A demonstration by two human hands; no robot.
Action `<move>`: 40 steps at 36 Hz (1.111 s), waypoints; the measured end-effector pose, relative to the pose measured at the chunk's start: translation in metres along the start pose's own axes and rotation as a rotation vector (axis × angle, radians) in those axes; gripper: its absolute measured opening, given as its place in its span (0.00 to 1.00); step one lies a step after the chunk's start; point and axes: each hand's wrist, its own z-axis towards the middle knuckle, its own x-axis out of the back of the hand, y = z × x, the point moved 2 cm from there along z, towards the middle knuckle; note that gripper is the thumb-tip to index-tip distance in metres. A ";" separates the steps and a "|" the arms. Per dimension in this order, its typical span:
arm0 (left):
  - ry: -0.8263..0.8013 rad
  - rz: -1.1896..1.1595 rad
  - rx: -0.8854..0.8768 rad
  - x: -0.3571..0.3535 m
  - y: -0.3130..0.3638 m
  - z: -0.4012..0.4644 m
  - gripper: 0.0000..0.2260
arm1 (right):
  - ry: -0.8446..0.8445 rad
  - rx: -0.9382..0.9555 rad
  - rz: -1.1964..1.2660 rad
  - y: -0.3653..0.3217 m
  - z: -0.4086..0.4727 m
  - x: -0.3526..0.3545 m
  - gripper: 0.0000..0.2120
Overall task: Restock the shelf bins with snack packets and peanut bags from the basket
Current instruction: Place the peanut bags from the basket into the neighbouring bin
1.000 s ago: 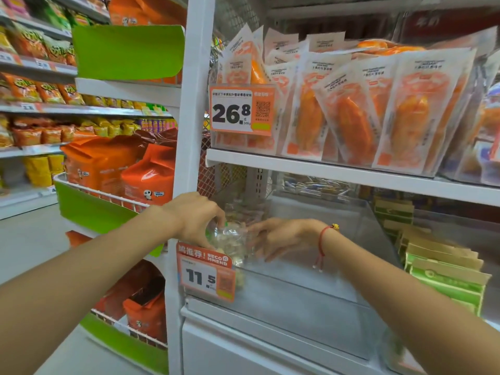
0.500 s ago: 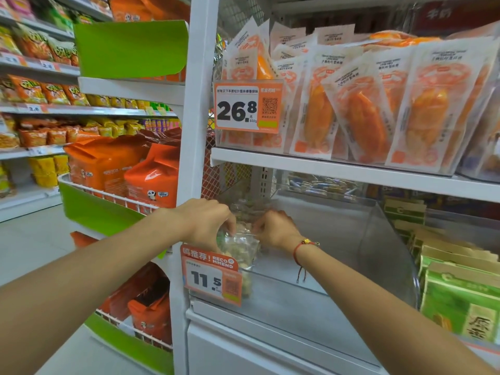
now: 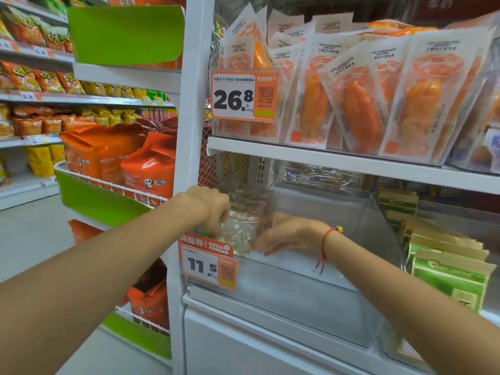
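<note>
Clear peanut bags (image 3: 240, 226) stand at the left end of a clear plastic shelf bin (image 3: 311, 293) on the lower shelf. My left hand (image 3: 211, 207) reaches over the bin's front wall and its curled fingers pinch the front bag's left top edge. Inside the bin, my right hand (image 3: 281, 234) lies with its fingers fairly straight against the bag's right side. The rest of the bin holds nothing. The basket is out of view.
An orange 11.5 price tag (image 3: 208, 263) hangs on the bin's front. Green-and-tan packets (image 3: 449, 269) fill the bin to the right. Orange-and-white packets (image 3: 365, 96) crowd the shelf above. A white upright post (image 3: 189, 131) and orange bags (image 3: 146, 166) stand left.
My right hand has gone from curled at the bag's top to flatter and lower along its right side. My left hand stays on the bag.
</note>
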 end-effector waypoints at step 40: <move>0.058 -0.867 0.146 -0.154 0.093 -0.202 0.16 | -0.082 0.258 -0.377 0.129 -0.156 -0.139 0.11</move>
